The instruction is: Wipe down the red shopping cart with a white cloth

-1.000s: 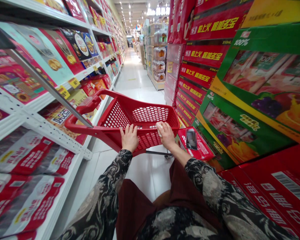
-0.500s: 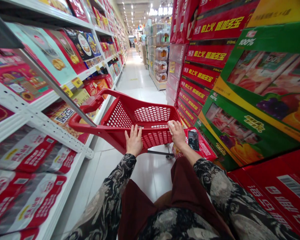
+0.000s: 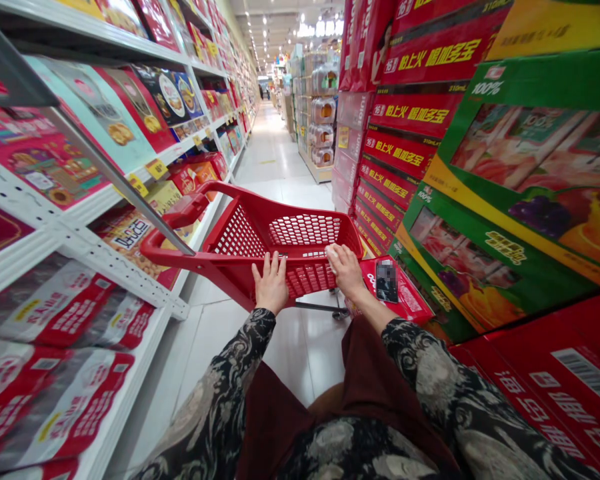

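Observation:
A red plastic shopping cart with a perforated basket stands sideways in front of me, its handle toward the left shelf. My left hand rests on the near side of the basket, fingers spread over the upper rim. Farther right along the same rim is my right hand, with its fingers closed over a small white wad that looks like a tissue. Most of the wad is hidden under the fingers. Just right of that hand, a dark phone lies on a red carton.
On the left, white shelving holds boxed and bagged goods. Stacked red drink cartons and green juice boxes rise close on the right. A tiled aisle runs ahead past a pallet of bottled goods.
My right hand has slid left along the cart's rim with the white tissue. The left hand stays on the rim, shifted very slightly. The cart and phone look unmoved.

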A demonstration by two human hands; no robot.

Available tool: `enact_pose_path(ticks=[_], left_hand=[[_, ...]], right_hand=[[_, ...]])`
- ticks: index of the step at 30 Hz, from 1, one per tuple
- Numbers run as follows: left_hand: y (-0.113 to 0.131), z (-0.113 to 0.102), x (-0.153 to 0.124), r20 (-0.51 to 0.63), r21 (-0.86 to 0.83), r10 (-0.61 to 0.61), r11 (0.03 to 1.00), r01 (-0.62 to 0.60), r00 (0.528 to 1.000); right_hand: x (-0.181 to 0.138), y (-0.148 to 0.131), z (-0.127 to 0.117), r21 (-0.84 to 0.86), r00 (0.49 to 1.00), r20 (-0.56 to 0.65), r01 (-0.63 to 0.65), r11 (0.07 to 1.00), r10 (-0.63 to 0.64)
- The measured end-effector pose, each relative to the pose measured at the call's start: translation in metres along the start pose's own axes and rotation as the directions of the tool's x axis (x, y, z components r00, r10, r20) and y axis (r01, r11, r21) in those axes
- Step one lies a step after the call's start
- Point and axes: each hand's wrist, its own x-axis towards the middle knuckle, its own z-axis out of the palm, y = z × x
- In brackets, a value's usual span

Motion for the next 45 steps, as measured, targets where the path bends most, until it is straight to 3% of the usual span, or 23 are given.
enact_pose_path(ticks=[5,11,14,21,24,31,34,40,42,45], left_hand=[[0.006,0.001,0.001,-0.004,0.012,-0.021,1.0,0.021,1.0],[0.008,0.001,0.002,0.008,0.011,-0.019,1.0,0.018,1.0],[0.006,0.0,0.003,0.012,0.003,-0.011,1.0,0.011,1.0],[0.006,0.0,0.003,0.018,0.002,-0.005,1.0,0.005,1.0],[0.009,0.001,0.002,0.013,0.0,-0.001,1.0,0.001,1.0],[0.008,0.001,0.002,0.012,0.033,0.013,0.999,-0.014,1.0],[0.005,0.0,0.002,0.025,0.04,0.019,0.999,-0.02,1.0],[0.007,0.002,0.002,0.024,0.041,0.013,0.999,-0.014,1.0],[0.009,0.002,0.002,0.023,0.036,0.006,0.999,-0.007,1.0],[0.012,0.001,0.002,0.024,0.035,0.003,0.999,-0.004,1.0]], right_hand=[[-0.009,0.031,-0.007,-0.039,0.989,-0.021,-0.148,0.988,0.148],[-0.001,0.0,0.0,0.031,0.999,-0.011,-0.033,0.999,0.033],[0.0,-0.009,0.003,0.019,0.999,-0.024,-0.046,0.999,0.046],[-0.01,0.028,-0.002,-0.034,0.988,-0.035,-0.15,0.988,0.149],[-0.009,0.028,-0.005,-0.029,0.973,-0.061,-0.225,0.974,0.223],[0.001,-0.021,0.004,0.13,0.995,-0.098,0.001,0.992,0.012],[-0.002,-0.012,0.007,0.157,0.995,-0.101,-0.003,0.988,0.019],[-0.011,0.027,0.004,0.132,0.974,-0.14,-0.158,0.979,0.176],[-0.009,0.021,0.004,0.146,0.975,-0.144,-0.148,0.978,0.169],[0.0,-0.004,0.007,0.177,0.99,-0.13,-0.029,0.984,0.053]])
